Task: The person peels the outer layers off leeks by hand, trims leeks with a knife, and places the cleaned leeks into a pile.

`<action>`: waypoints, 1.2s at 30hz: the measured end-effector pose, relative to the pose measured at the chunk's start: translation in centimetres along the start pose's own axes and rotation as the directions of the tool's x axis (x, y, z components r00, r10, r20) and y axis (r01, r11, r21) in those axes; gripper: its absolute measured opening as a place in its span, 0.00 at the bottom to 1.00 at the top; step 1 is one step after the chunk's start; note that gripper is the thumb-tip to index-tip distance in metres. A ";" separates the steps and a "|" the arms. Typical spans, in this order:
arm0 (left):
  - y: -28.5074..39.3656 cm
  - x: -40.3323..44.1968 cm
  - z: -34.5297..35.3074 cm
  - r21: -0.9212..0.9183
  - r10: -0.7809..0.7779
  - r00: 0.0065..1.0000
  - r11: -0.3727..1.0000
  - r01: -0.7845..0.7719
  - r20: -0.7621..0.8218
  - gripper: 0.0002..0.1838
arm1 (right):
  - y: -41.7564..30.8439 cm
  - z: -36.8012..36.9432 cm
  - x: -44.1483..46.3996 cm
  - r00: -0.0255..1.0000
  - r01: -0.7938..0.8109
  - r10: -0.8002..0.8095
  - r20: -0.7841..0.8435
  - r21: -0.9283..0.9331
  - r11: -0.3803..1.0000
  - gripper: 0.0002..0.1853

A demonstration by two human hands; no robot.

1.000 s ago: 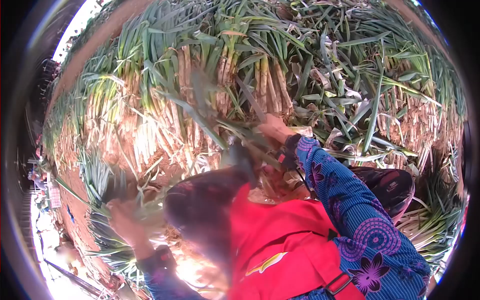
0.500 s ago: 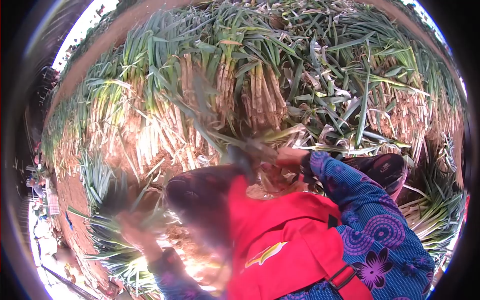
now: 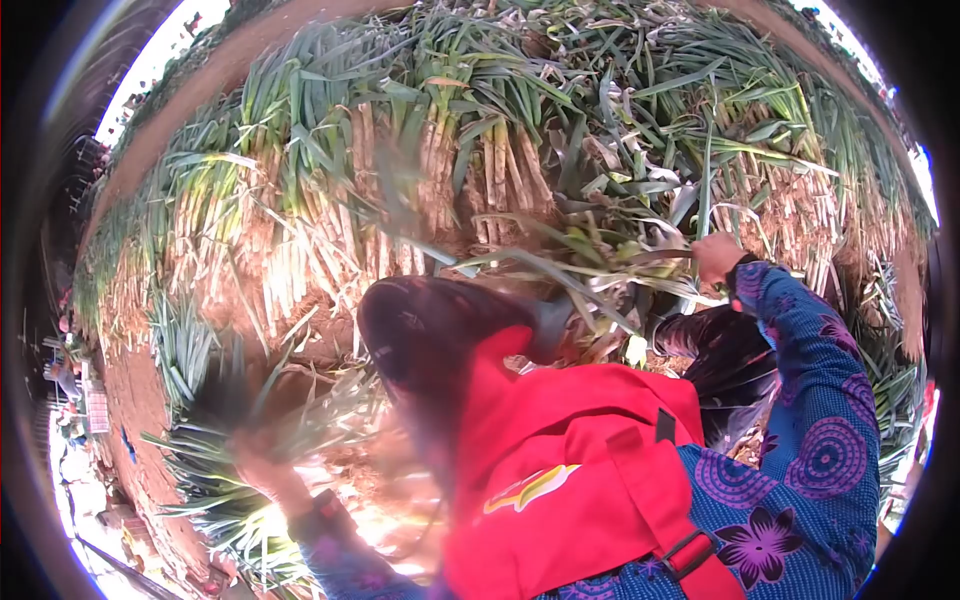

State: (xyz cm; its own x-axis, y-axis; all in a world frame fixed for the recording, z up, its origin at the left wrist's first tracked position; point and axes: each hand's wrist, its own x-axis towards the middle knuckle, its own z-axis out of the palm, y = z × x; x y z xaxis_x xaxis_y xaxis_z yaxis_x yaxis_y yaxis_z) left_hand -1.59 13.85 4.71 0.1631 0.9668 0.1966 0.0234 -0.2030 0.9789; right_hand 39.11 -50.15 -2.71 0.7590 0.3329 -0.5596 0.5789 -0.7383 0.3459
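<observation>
My left hand (image 3: 265, 470) is low on the left, smeared by motion, beside the pile of long green-onion or leek stalks (image 3: 215, 500). Blurred pale stalks (image 3: 335, 415) fan out just past its fingers; whether it grips them I cannot tell. On the right, my right hand (image 3: 715, 257) is closed at the end of a thin dark strip (image 3: 660, 256) pointing left; blade or leaf, I cannot make out. Loose green leaves (image 3: 590, 270) lie or move, partly blurred, to the left of that hand, in front of my knees.
Rows of tied-looking stalk bundles (image 3: 500, 165) with pale roots toward me stretch across the far side. Scattered leaf scraps (image 3: 660, 185) lie between the bundles. My bent knee (image 3: 415, 310) is between my hands. Bare soil (image 3: 140, 400) and a pink crate (image 3: 97, 408) are at far left.
My right hand has moved right and a little away from me, from near my knees. Leaves now spread where it was. My left hand stays at nearly the same spot, still blurred.
</observation>
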 end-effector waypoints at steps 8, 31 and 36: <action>4.5 7.0 -9.5 -0.079 -0.174 0.975 0.983 0.164 -0.137 0.25 | 5.8 -0.8 -0.6 0.971 -0.238 0.237 -0.040 -0.043 0.970 0.16; -8.3 13.8 40.4 0.577 0.016 0.757 0.637 -0.512 0.654 0.16 | -22.7 -15.4 14.0 0.935 0.233 -0.218 -0.281 0.947 -0.222 0.16; -13.5 15.7 45.1 0.647 -0.087 0.812 0.655 -0.390 0.577 0.18 | -25.5 -20.7 22.5 0.909 0.417 -0.194 -0.370 0.785 0.458 0.16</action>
State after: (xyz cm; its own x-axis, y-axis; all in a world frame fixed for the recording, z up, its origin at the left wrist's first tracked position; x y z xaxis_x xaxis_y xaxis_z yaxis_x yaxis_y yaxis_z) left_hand 45.16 24.77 -7.94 0.6999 0.7130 0.0421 0.5899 -0.6102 0.5289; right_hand 47.52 -11.69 -8.55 0.6877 0.6623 -0.2973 0.3474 -0.6599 -0.6662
